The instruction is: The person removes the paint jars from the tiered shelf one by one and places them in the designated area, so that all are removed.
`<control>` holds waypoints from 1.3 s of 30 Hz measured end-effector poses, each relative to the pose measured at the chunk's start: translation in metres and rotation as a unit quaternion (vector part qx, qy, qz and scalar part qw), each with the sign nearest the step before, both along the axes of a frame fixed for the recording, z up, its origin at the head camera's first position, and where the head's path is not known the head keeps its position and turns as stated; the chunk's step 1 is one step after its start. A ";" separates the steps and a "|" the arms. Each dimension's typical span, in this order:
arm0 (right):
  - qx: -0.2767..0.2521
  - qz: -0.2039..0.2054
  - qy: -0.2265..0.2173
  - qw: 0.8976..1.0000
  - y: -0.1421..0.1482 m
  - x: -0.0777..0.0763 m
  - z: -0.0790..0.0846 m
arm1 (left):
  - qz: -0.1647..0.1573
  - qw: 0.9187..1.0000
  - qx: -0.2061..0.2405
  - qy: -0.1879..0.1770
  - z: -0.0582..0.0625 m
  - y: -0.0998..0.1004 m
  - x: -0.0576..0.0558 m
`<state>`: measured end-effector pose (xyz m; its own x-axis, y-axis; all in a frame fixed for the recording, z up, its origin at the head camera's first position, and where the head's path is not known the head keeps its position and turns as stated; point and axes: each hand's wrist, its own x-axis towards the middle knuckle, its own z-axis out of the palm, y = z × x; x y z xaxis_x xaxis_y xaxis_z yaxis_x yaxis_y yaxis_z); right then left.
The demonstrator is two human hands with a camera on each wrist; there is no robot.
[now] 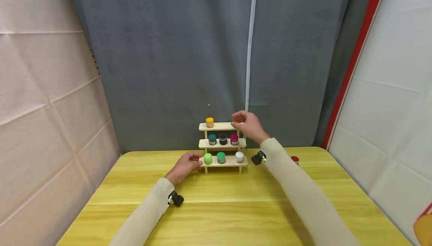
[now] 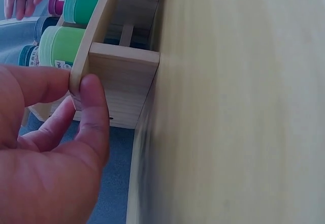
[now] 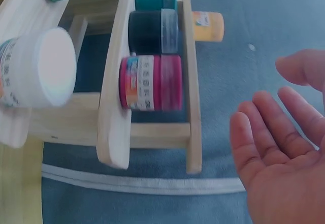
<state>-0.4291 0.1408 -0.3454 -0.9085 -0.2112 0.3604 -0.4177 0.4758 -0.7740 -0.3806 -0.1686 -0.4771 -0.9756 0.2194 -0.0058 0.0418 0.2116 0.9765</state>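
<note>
A three-tier wooden display stand (image 1: 222,143) stands at the table's back edge. My left hand (image 1: 185,168) pinches the left end of its lowest shelf (image 2: 81,56) between thumb and forefinger. By the top shelf's right end is my right hand (image 1: 249,126), fingers loosely bent and holding nothing. A yellow paint jar (image 1: 209,122) sits at the left of that shelf. Teal (image 1: 212,139), black (image 1: 223,139) and magenta (image 3: 152,83) jars line the middle tier. Light green (image 2: 63,46), green (image 1: 221,158) and white (image 3: 38,67) jars stand on the lowest one.
A red-lidded jar (image 1: 295,159) stands on the yellow wooden table (image 1: 216,208) at right, partly behind my right sleeve. A grey curtain (image 1: 168,69) hangs behind the stand. Pale panels (image 1: 44,107) flank both sides. Something red and yellow (image 1: 424,228) shows at the lower right edge.
</note>
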 end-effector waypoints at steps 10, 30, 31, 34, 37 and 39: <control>-0.014 0.015 -0.005 1.000 -0.036 -0.015 0.003 | 0.003 1.000 -0.011 -0.002 0.000 -0.002 -0.002; 0.003 -0.021 -0.047 0.999 -0.095 -0.038 -0.011 | 0.001 1.000 -0.019 -0.010 -0.001 -0.001 -0.001; 0.007 -0.022 -0.045 0.999 -0.096 -0.039 -0.011 | 0.002 1.000 -0.020 -0.010 -0.001 -0.002 -0.001; 0.015 -0.019 -0.040 0.999 -0.099 -0.039 -0.009 | 0.006 1.000 -0.022 -0.004 0.001 -0.002 0.000; 0.013 -0.013 -0.039 0.999 -0.100 -0.038 -0.008 | 0.009 1.000 -0.022 -0.002 0.002 -0.002 0.001; 0.007 -0.011 -0.039 0.999 -0.099 -0.038 -0.009 | 0.008 1.000 -0.023 -0.002 0.002 -0.003 0.002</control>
